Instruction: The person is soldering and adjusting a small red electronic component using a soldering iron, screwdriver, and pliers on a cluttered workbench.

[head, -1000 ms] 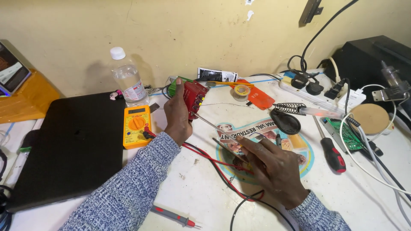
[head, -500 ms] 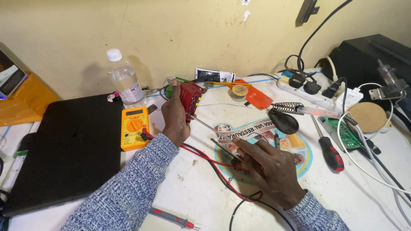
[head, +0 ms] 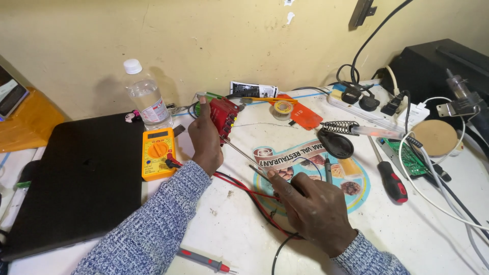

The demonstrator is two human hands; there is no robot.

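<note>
Since the earlier pictures the hands have hardly shifted: the left hand keeps the small red module raised at the back of the worktop, and the right hand stays low over the round printed mat. The left hand is closed around the module, which stands nearly upright, its long axis running up and slightly back toward the wall. The right hand grips a thin metal probe between thumb and fingers; the probe's long axis slants from that hand up and to the left, its tip pointing at the module's lower edge, touching it or just short, which cannot be told. Red and black leads trail between the two wrists. A yellow multimeter lies just left of the left hand, beside a black laptop, with a clear water bottle behind it. A red-handled screwdriver lies well to the right.
</note>
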